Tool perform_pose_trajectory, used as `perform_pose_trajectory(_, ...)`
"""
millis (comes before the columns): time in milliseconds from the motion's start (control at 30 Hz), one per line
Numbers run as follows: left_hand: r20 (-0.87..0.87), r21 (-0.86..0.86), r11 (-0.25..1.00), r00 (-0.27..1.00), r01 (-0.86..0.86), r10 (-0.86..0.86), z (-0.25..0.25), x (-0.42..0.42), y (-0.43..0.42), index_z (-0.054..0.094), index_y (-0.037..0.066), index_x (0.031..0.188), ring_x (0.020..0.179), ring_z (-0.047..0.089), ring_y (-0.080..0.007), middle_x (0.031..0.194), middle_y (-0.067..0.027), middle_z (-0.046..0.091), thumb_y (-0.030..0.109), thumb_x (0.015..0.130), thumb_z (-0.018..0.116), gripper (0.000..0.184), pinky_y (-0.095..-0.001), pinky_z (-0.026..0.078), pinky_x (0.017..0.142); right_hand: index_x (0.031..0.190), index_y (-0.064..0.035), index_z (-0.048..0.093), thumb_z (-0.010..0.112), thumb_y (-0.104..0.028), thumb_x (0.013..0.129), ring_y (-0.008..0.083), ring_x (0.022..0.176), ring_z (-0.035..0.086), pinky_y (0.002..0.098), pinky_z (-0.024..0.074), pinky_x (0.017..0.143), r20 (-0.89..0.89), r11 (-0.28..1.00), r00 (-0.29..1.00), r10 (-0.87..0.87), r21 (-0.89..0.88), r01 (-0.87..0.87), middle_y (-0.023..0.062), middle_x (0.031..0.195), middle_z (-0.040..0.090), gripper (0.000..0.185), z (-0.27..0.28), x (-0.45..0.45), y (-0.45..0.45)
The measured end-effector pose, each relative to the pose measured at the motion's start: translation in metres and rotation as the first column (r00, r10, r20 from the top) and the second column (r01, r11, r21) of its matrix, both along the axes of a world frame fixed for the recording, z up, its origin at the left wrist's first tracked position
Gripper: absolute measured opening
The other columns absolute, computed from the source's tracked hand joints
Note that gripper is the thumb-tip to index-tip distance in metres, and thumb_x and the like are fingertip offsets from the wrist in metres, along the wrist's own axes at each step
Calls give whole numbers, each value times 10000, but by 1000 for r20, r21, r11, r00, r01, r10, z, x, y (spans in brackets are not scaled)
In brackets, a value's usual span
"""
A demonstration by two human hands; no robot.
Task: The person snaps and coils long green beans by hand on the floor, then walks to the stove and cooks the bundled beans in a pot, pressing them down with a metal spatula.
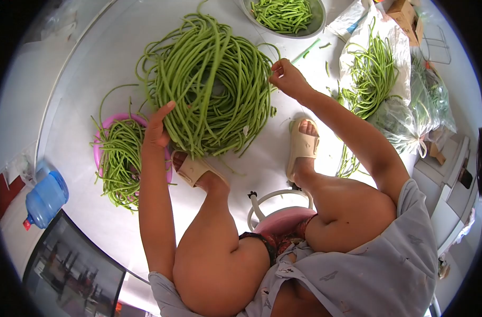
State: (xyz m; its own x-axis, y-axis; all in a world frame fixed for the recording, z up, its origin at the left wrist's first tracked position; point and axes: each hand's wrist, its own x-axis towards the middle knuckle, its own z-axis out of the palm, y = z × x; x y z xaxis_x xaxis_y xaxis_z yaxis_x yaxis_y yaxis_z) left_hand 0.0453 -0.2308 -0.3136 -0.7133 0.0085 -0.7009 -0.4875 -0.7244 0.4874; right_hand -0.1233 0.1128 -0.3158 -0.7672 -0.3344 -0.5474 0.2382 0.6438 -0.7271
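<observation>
Green beans lie coiled between left hand and right hand: the left cups one edge, fingers mostly hidden; the right curls opposite, grip unclear.

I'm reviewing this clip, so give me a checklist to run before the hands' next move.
1. Left hand at the large bean coil: ok, at its left edge.
2. Right hand has a bean in its grip: cannot tell; fingertips too small.
3. Metal bowl upright: ok, short green pieces inside.
4. Pink basin keeps its beans within the rim: not ok, some hang over.
5. Floor free of green scraps: not ok.
</observation>
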Motion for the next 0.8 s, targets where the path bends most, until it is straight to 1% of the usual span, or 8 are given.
perform_pose_trajectory(33, 0, -4, 1000, 1000, 31, -31, 2, -1, 2, 557, -26, 1224, 958, 670, -277, 1068, -171, 673, 186, 842, 713, 464, -408, 558, 825, 1107, -25, 521, 674, -178, 831, 163, 839, 634, 286, 520, 741, -90, 1000, 996, 5, -7, -6, 94, 907, 640, 351, -1, 0, -3)
perform_pose_trajectory(133, -25, -9, 995, 995, 99, -99, 5, -4, 10, 530, -10, 1258, 977, 665, -268, 1078, -149, 668, 156, 852, 707, 473, -404, 559, 826, 1275, 24, 468, 685, -199, 842, 195, 945, 630, 300, 514, 840, 336, 931, 939, 74, -361, 56, 129, 1024, 633, 533, 21, 0, -20)
perform_pose_trajectory(267, -54, 10, 995, 994, 100, -100, 8, -5, 17, 521, 8, 1277, 987, 663, -264, 1099, -143, 663, 170, 869, 699, 474, -403, 557, 844, 1431, 105, 287, 707, -271, 857, 243, 1154, 564, 330, 461, 996, 551, 860, 830, 89, -462, 214, 183, 1258, 544, 805, 26, 19, -49)
perform_pose_trajectory(367, -46, -12, 991, 990, 136, -137, 11, -5, 21, 518, 19, 1291, 1026, 646, -251, 1148, -123, 649, 182, 879, 686, 474, -395, 541, 881, 1399, 57, 362, 708, -282, 862, 243, 1171, 541, 358, 436, 1009, 588, 844, 809, -10, -429, 322, 147, 1240, 562, 723, 17, 29, -64)
perform_pose_trajectory(467, 15, -1, 977, 977, 214, -214, 3, -3, 17, 515, 34, 1310, 1102, 603, -233, 1225, -107, 611, 193, 891, 669, 474, -390, 509, 925, 1313, -9, 462, 707, -268, 869, 246, 1163, 530, 394, 416, 1008, 667, 813, 743, 58, -463, 352, 106, 1224, 572, 570, 19, 24, -72)
perform_pose_trajectory(567, 12, 55, 939, 940, 341, -342, 18, -6, 23, 504, 45, 1335, 1174, 544, -202, 1276, -89, 576, 200, 896, 663, 492, -381, 452, 985, 1208, -66, 529, 687, -234, 889, 227, 1115, 544, 413, 417, 984, 699, 826, 715, -2, -402, 395, 71, 1201, 580, 393, 26, 24, -76)
perform_pose_trajectory(667, 60, 14, 920, 919, 390, -391, 11, -7, 31, 501, 50, 1350, 1204, 504, -168, 1283, -61, 564, 198, 900, 660, 500, -346, 395, 1032, 1187, -67, 547, 651, -175, 902, 201, 1078, 557, 400, 446, 949, 724, 810, 687, -59, -368, 457, 70, 1174, 584, 322, 27, 25, -73)
perform_pose_trajectory(800, -47, -108, 909, 911, 403, -409, 33, -11, 46, 436, 28, 1400, 1188, 507, -155, 1278, -40, 558, 227, 905, 654, 576, -329, 374, 1049, 1151, -67, 556, 603, -107, 899, 187, 996, 591, 371, 484, 881, 718, 819, 691, -83, -346, 457, 62, 1106, 604, 259, 17, 19, -57)
